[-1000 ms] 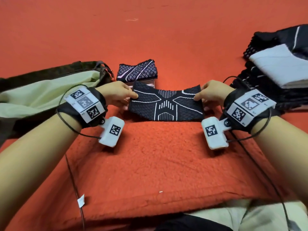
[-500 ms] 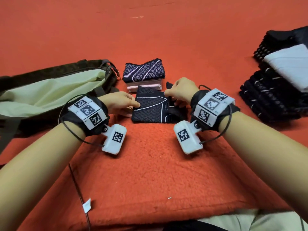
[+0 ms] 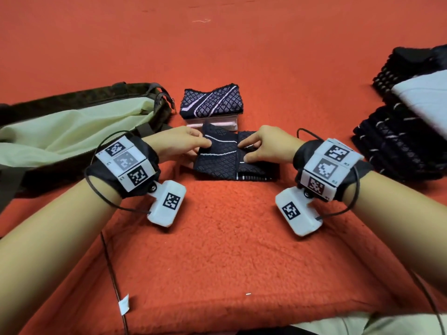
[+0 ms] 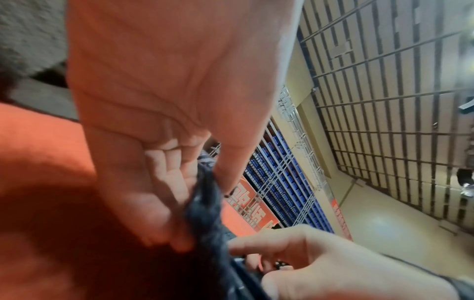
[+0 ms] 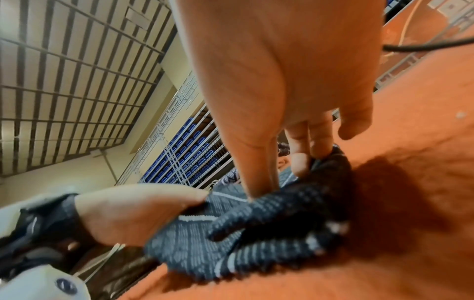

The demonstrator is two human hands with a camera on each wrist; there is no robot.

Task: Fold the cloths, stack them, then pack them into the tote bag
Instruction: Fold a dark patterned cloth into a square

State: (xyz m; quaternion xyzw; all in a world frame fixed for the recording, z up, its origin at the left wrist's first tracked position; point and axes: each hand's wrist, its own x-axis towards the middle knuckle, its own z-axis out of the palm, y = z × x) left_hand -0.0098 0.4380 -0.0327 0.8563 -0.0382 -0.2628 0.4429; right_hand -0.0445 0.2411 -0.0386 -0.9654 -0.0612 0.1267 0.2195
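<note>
A dark navy cloth with white lines (image 3: 223, 160) lies half-folded on the red blanket, just in front of a stack of folded cloths (image 3: 211, 102). My left hand (image 3: 204, 142) pinches the cloth's left top edge; in the left wrist view that hand (image 4: 207, 182) has thumb and fingers closed on the dark fabric (image 4: 205, 213). My right hand (image 3: 244, 148) pinches the folded-over flap at the cloth's right; the right wrist view shows the right hand (image 5: 290, 172) with thumb and fingers on the cloth (image 5: 256, 227). The tote bag (image 3: 72, 126) lies open at the left.
A pile of dark and white cloths (image 3: 406, 131) sits at the right edge. The red blanket (image 3: 217, 238) covers the whole surface, with a raised padded part near me. Cables run from both wrist units.
My right hand carried the cloth's right end leftward over the middle, so the spread cloth is now folded to about half its width. My left hand shifted onto the top edge.
</note>
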